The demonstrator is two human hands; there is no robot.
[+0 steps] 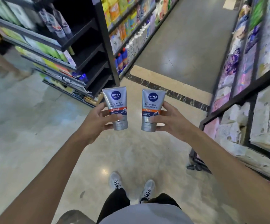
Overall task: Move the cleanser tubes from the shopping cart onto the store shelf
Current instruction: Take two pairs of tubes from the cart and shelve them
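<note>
A: Where's open room?
B: The floor (187, 46) ahead runs open between the left shelving (105, 50) and right rack (244, 88).
A: Any obstacles?
B: A person's legs (5, 62) stand far left, beside the shelves

My arms: both bare from wrist to the frame's lower edge, with no sleeve showing on either. My left hand (97, 120) and right hand (171, 122): bare, ungloved, with short nails on the fingers that show. Upper garment: light grey top (145, 214), plain as far as it shows. Legs: black trousers (114, 202), ending at the ankle. Feet: pair of grey sneakers, left (115, 180) and right (148, 189), each with dark-and-white patterned laces crossed over the tongue.
</note>
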